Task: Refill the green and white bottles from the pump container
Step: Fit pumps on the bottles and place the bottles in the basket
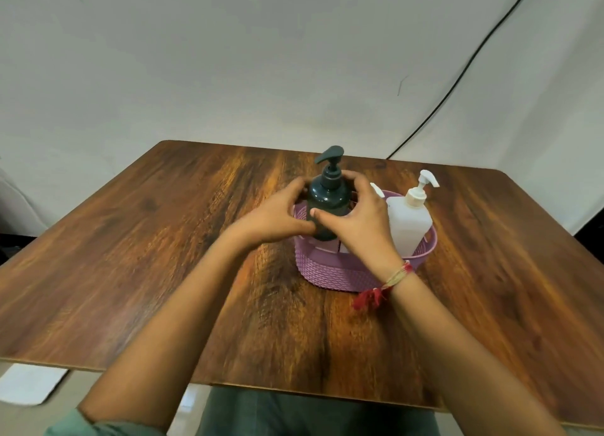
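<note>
Gripping the green bottle in the basket, left hand and right hand curl round its sides. Seemingly the fetching step; next, lift it straight out.

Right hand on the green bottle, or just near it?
Touching. The head view shows the right hand curled round the green bottle, with its thumb pressed on the bottle's front.

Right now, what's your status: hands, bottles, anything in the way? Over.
The green bottle gripped by left hand and right hand, at the purple basket. The white pump bottle upright in the basket. A second white pump partly hidden behind right hand.
</note>
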